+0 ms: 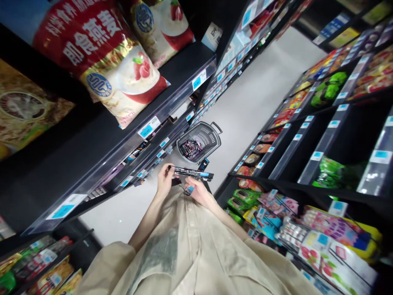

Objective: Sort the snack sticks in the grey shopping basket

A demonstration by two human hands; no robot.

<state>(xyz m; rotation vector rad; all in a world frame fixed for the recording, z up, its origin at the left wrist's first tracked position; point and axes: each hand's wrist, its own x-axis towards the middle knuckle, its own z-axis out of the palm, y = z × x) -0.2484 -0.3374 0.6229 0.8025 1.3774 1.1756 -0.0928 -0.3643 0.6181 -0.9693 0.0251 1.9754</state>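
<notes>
the left hand [165, 180] is pinching one end of a thin dark strip [186, 172], which is lying crosswise in front of the shirt [204, 233], while the right hand [200, 192] is touching it from below farther along, its fingers too hidden to tell whether they are closing on it. for steady handling, both hands should be supporting it evenly, without bending it or covering its blue label [204, 174]. beyond it, a grey basket [213, 147] is standing on the floor [254, 82], holding small dark packages [189, 149], with black shelves [190, 61] flanking the aisle.
</notes>
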